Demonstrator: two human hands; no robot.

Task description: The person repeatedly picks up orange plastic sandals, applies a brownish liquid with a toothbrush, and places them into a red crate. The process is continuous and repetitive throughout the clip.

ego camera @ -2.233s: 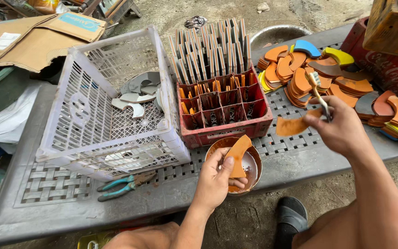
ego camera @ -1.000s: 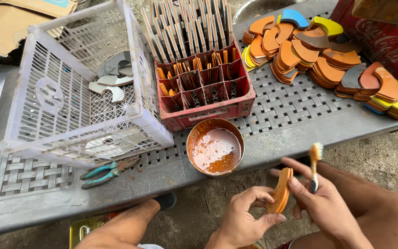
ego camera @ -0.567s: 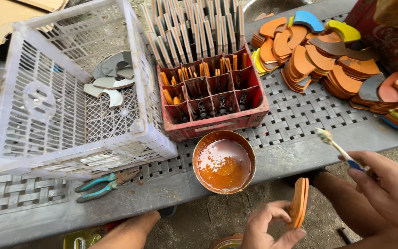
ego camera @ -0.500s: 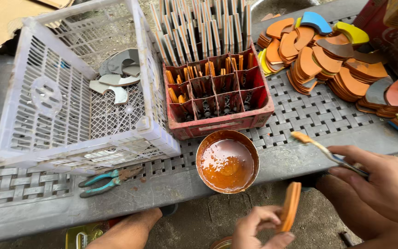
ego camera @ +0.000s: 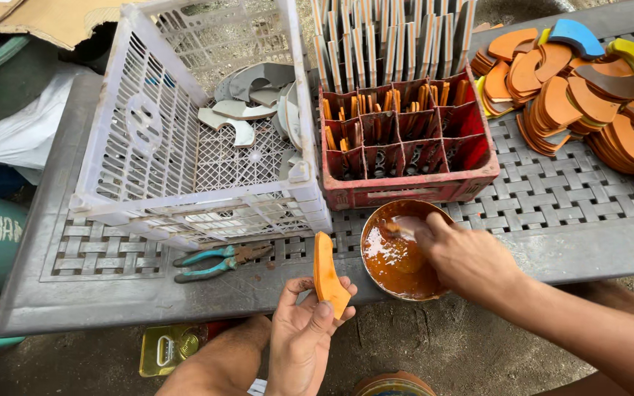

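My left hand (ego camera: 304,330) holds an orange curved sole piece (ego camera: 326,274) upright on its edge, just in front of the grey table's near edge. My right hand (ego camera: 466,257) grips a small brush (ego camera: 399,230) whose tip dips into the brown glue in a round bowl (ego camera: 398,254) at the table's front. The brush handle is mostly hidden by my fingers.
A red divided crate (ego camera: 405,139) of upright pieces stands behind the bowl. A white plastic basket (ego camera: 185,132) with grey curved pieces sits at the left. Teal-handled pliers (ego camera: 214,262) lie before it. Piles of orange, blue and yellow pieces (ego camera: 588,95) fill the right. A yellow tin (ego camera: 169,349) sits below.
My right hand moved left from the air beside the table and put the brush into the glue bowl. My left hand raised the orange piece toward the table edge.
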